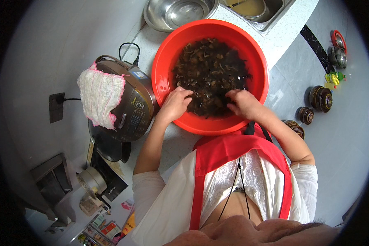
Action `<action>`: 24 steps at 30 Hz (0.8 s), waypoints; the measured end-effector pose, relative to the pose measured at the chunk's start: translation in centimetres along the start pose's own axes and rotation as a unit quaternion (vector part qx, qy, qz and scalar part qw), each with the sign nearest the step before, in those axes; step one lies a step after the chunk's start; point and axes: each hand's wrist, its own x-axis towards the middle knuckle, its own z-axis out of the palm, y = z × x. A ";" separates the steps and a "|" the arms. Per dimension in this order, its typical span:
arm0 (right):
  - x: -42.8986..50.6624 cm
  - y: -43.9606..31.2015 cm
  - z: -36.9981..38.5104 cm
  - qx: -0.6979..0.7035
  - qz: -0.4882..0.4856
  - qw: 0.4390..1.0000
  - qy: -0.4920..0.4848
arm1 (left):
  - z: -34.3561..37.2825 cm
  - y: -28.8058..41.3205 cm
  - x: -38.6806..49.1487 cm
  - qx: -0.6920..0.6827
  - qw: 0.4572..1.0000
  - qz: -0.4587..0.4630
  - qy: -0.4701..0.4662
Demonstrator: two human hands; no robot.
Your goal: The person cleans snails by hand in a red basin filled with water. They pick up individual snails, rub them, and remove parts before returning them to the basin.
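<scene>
A large red plastic basin stands on the counter before me. It holds dark water full of brown-black, crinkled pieces that look like soaked fungus or leafy food. My left hand rests inside the near left part of the basin, its fingertips at the edge of the dark pieces. Over the near right part is my right hand, with its fingers bent down into the wet mass and the tips partly hidden. Whether either hand pinches a piece cannot be told.
Left of the basin stands a Midea electric cooker with a white cloth on it. Beyond the basin are a steel bowl and a sink holding a bowl of cloudy liquid. Brown lidded jars stand on the floor at right.
</scene>
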 end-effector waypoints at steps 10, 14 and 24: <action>6.4 0.1 -1.4 -0.111 0.163 0.979 0.059 | -0.2 -1.8 10.9 0.015 0.985 -0.128 0.114; 10.8 1.1 -1.9 -0.096 0.291 0.952 -0.016 | 1.4 -2.0 12.6 0.048 0.990 -0.130 0.035; 14.5 4.2 2.8 0.204 0.200 0.958 0.034 | 4.2 -3.7 14.1 -0.392 0.910 -0.136 -0.011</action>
